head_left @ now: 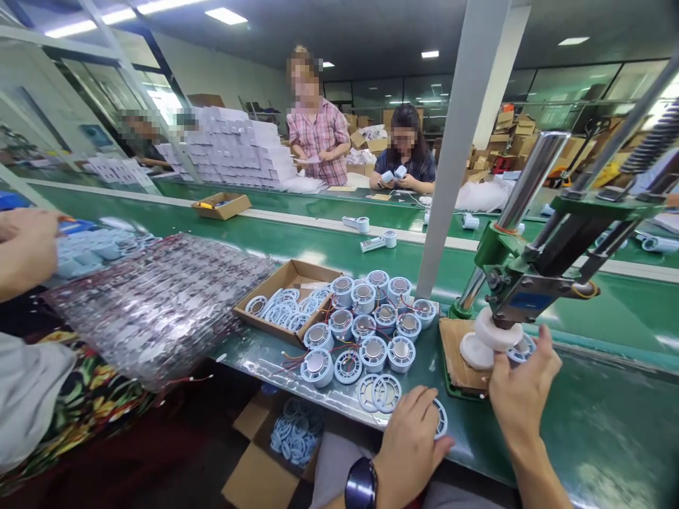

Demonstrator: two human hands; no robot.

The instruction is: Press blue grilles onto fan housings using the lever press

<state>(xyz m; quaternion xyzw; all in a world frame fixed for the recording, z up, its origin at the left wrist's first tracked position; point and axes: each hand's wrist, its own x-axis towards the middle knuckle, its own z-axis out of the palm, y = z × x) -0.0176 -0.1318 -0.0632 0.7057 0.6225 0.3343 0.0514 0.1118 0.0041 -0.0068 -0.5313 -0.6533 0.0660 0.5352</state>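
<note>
My left hand (pixel 407 444), a watch on its wrist, is closed over a light blue round slotted cover (pixel 440 418) at the table's front edge; the palm side is hidden. My right hand (pixel 523 396) has its fingers and thumb around a light blue round part (pixel 522 349) beside the hand press (pixel 530 283). The press's white round head (pixel 498 329) hangs over a white disc (pixel 476 351) on a cardboard-topped base (pixel 456 346). Left of the press stand several light blue round housings (pixel 373 350) with silver discs and thin wires. Loose rings (pixel 366 393) lie in front of them.
A cardboard tray (pixel 289 272) of rings and a bubble-wrapped stack (pixel 159 297) are at left. A grey post (pixel 450 148) rises behind the housings. Below the table is an open carton (pixel 259 481) of rings. Another person's hand (pixel 26 247) is at far left; people work opposite.
</note>
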